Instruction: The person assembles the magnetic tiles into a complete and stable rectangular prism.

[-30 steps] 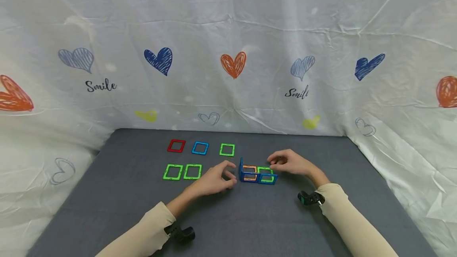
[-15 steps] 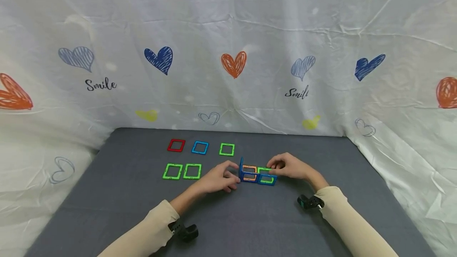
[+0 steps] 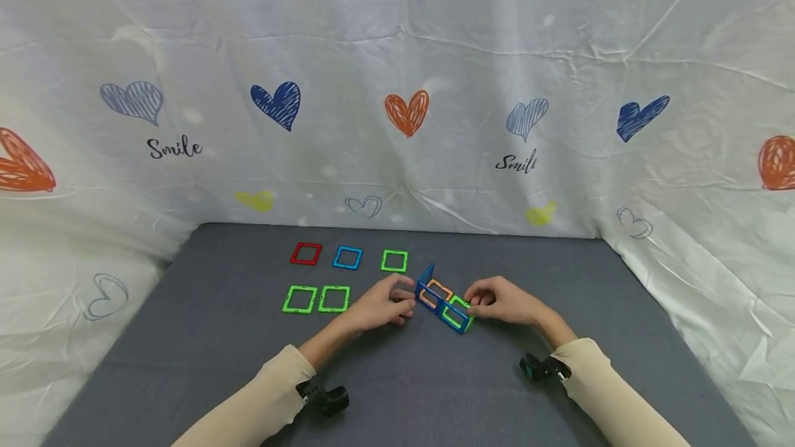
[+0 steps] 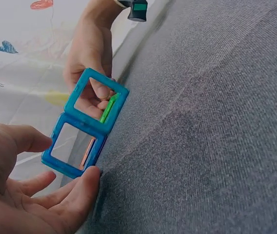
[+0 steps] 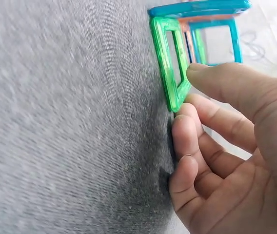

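Blue magnetic tiles (image 3: 454, 317) stand upright along the front of a small structure, with another upright blue tile (image 3: 425, 278) at its left end. An orange tile (image 3: 440, 285) and a green tile (image 5: 164, 68) lie flat behind the front wall. With thumb and fingers, my right hand (image 3: 506, 301) pinches the green tile's outer edge. Beside the structure's left end is my left hand (image 3: 380, 303), its fingers loosely bent and apart. In the left wrist view its fingertips (image 4: 92, 176) are at the blue tile's edges; firm contact cannot be made out.
On the dark grey table (image 3: 397, 392), a red tile (image 3: 306, 263), a light blue tile (image 3: 346, 267) and a green square (image 3: 394, 270) lie in a back row. Two green frames (image 3: 300, 312) lie nearer, left of my left hand. A white curtain (image 3: 459, 164) hangs behind.
The structure has turned clockwise, its right end coming nearer to me. My right hand has taken hold of the green tile and moved slightly nearer. My left hand has shifted right, up to the structure.
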`<act>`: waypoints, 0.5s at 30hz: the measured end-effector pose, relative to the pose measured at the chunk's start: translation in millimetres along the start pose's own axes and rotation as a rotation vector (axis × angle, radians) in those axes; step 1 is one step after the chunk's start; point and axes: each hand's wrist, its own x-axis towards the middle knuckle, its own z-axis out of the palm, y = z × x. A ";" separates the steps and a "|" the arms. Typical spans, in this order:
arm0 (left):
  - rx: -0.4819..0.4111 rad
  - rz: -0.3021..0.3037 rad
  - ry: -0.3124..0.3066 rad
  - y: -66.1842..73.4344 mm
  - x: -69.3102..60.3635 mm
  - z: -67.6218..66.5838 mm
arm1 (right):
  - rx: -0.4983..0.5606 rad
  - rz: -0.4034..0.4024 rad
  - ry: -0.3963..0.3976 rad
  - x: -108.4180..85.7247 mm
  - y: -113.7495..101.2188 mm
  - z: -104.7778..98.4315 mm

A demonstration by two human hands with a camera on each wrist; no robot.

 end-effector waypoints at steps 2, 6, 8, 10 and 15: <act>0.010 0.000 0.019 0.7 1.4 1.2 | 0.020 0.006 -0.002 -2.5 -3.3 1.7; 0.016 -0.011 0.046 2.2 4.8 3.7 | 0.049 0.019 -0.005 -6.0 -8.1 4.9; 0.001 -0.017 0.052 2.4 7.0 4.5 | 0.061 0.027 -0.008 -7.2 -9.2 6.1; -0.013 -0.023 0.059 2.5 9.1 4.7 | 0.064 0.028 -0.013 -8.2 -9.1 7.3; -0.088 -0.051 0.068 3.3 13.9 3.9 | 0.067 0.017 -0.039 -10.2 -9.7 11.9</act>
